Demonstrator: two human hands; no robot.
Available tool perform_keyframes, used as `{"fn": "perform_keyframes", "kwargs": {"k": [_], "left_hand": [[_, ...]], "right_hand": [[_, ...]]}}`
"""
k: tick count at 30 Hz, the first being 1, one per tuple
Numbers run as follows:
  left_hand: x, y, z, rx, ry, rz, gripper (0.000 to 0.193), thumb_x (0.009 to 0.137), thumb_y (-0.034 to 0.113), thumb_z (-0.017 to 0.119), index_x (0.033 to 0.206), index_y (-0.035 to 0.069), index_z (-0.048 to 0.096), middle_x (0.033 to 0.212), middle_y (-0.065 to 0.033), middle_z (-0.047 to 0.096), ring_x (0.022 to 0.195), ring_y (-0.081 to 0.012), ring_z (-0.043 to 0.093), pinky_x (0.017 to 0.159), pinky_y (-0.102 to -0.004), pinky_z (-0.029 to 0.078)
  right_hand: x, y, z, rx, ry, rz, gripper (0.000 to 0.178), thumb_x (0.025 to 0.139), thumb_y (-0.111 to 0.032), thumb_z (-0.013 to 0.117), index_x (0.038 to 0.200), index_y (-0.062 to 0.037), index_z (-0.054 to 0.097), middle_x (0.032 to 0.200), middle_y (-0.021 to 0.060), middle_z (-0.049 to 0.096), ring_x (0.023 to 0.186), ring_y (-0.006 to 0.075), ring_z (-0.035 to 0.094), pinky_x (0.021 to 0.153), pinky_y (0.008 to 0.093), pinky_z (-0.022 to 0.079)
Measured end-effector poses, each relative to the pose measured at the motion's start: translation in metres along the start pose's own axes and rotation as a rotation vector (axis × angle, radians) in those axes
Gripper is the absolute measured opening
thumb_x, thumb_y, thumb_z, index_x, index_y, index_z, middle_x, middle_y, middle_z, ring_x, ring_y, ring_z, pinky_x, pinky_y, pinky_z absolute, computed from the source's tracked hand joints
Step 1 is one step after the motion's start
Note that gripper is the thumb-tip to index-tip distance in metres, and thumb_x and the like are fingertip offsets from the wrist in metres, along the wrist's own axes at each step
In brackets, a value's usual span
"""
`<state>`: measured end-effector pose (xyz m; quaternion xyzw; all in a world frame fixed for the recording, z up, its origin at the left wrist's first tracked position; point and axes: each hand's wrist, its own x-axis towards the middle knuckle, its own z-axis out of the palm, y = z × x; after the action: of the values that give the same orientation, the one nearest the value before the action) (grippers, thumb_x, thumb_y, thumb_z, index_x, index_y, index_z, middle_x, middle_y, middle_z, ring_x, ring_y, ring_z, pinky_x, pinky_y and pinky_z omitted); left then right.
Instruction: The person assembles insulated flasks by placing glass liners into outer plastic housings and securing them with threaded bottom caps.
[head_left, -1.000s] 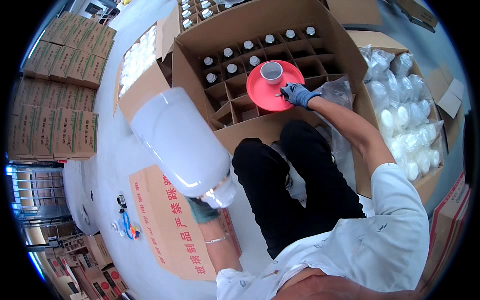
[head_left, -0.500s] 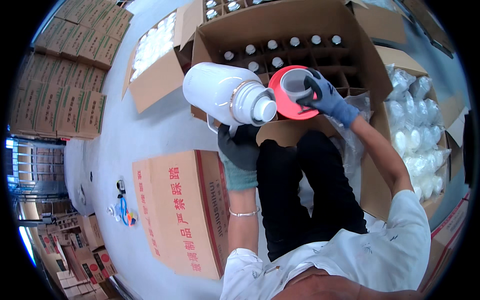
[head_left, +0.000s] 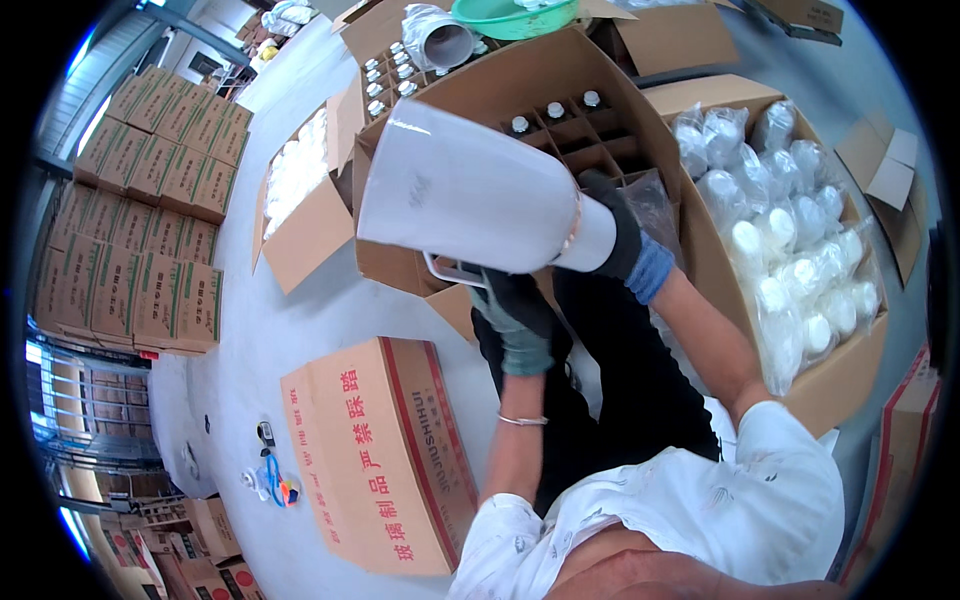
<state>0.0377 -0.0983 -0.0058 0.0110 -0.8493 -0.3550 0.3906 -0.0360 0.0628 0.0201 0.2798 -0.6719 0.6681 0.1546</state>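
Note:
A large white thermos flask (head_left: 465, 190) lies tilted across the front of me, its base up to the left and its neck toward my right hand. My left hand (head_left: 515, 310), in a dark and green glove, is closed at the flask's handle (head_left: 450, 272) below the body. A white cup lid (head_left: 592, 236) covers the neck end. My right hand (head_left: 622, 225), in a dark glove with a blue cuff, wraps round this cup lid; some fingers are hidden behind it. Just beyond stands an open divided carton (head_left: 560, 70) holding several silver-capped bottles (head_left: 555, 110).
To the right, an open carton (head_left: 845, 375) holds plastic-wrapped white pieces (head_left: 790, 240). A closed carton (head_left: 350, 460) sits on the floor at left. A green basin (head_left: 515, 20) and a wrapped cylinder (head_left: 445, 45) are at the back. Stacked cartons (head_left: 150, 220) stand far left.
The cup lid has moved from above the red round piece onto the flask's neck, with my right hand round it. The red piece is out of sight. The head view has shifted to the right.

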Motion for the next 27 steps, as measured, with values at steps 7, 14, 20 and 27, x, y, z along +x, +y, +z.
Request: {"fn": "perform_keyframes", "kwargs": {"k": [7,14,20,27], "left_hand": [[0.042,0.028,-0.063,-0.410,-0.682,0.117,0.048,0.094,0.033,0.045,0.125,-0.002,0.054,0.128,-0.0237,0.053,0.116,-0.0407,0.053,0.096,-0.0426,0.043],[-0.064,0.022,-0.091,0.008,-0.571,0.513,0.032,0.088,0.016,0.058,0.115,-0.001,0.061,0.119,-0.0189,0.060,0.113,-0.0397,0.056,0.101,-0.0534,0.042],[-0.100,-0.005,-0.115,0.148,-0.572,0.464,0.060,0.094,0.037,0.054,0.136,-0.003,0.042,0.134,-0.0245,0.048,0.126,-0.0441,0.046,0.106,-0.0542,0.036],[-0.083,-0.050,-0.115,0.145,-0.660,0.427,0.066,0.089,0.034,0.059,0.139,-0.004,0.038,0.139,-0.0218,0.045,0.130,-0.0404,0.042,0.110,-0.0527,0.030]], "right_hand": [[0.014,0.006,0.000,0.608,-0.703,0.705,0.039,0.087,-0.028,0.064,0.119,-0.0052,0.058,0.116,0.0085,0.062,0.110,0.0198,0.058,0.098,0.0328,0.043],[0.066,0.061,-0.055,-0.131,-0.440,0.538,0.048,0.082,-0.051,0.065,0.103,-0.0076,0.068,0.097,0.0139,0.069,0.084,0.0278,0.065,0.078,0.0380,0.051],[-0.041,0.208,-0.134,-1.006,-0.406,0.826,0.070,0.078,-0.057,0.060,0.121,-0.0016,0.058,0.120,0.0262,0.059,0.112,0.0393,0.057,0.098,0.0431,0.044],[-0.173,0.245,-0.127,-0.918,-0.479,1.186,0.053,0.075,-0.046,0.069,0.107,-0.0046,0.066,0.112,0.0225,0.065,0.102,0.0348,0.063,0.089,0.0445,0.049]]}}
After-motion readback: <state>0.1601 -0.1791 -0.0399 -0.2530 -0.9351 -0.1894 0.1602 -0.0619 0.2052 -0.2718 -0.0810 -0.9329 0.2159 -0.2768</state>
